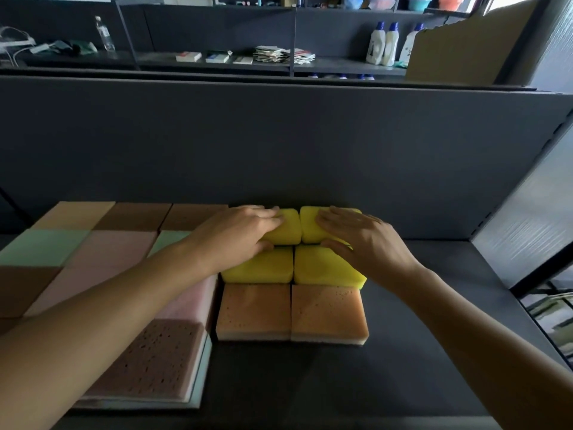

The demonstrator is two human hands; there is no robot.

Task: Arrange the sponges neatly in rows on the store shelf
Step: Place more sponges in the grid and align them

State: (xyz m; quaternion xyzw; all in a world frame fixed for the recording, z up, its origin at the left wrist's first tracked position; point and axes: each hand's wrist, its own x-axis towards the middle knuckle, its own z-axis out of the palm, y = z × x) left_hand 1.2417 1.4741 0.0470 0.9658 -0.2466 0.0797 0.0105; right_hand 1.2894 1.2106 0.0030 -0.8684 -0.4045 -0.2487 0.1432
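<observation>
A dark grey flat store shelf (310, 383) carries the sponges, with a tall grey back panel (279, 144) rising at 12 o'clock.

Near the middle of the shelf, four bright yellow rounded foam sponges form a two-by-two block, edges touching. The left hand (238, 234) reaches in from 8 o'clock. Its fingers lie together, nearly flat, on top of the back-left yellow sponge (290, 231), with the thumb against that sponge's near edge. The right hand (366, 240) comes from 4 o'clock and rests the same way on the back-right yellow sponge (307, 226), fingers close together and thumb along the seam. Both back sponges touch the back panel and look dented under the fingers.

At 6 o'clock from them sit the front-left yellow sponge (260, 265) and the front-right yellow sponge (322, 270). Directly at 6 o'clock again, two orange porous rectangular sponges (254, 308) (328, 308) lie side by side, touching each other and the yellow row.

At 9 o'clock of this block, a grid of tan, brown, pale green and pink square sponges (117, 246) covers the shelf. A large brown porous sponge (155, 358) lies at 7 o'clock, partly under the left forearm.

Far off at 1 o'clock stand white plastic bottles with blue caps (383, 43).
</observation>
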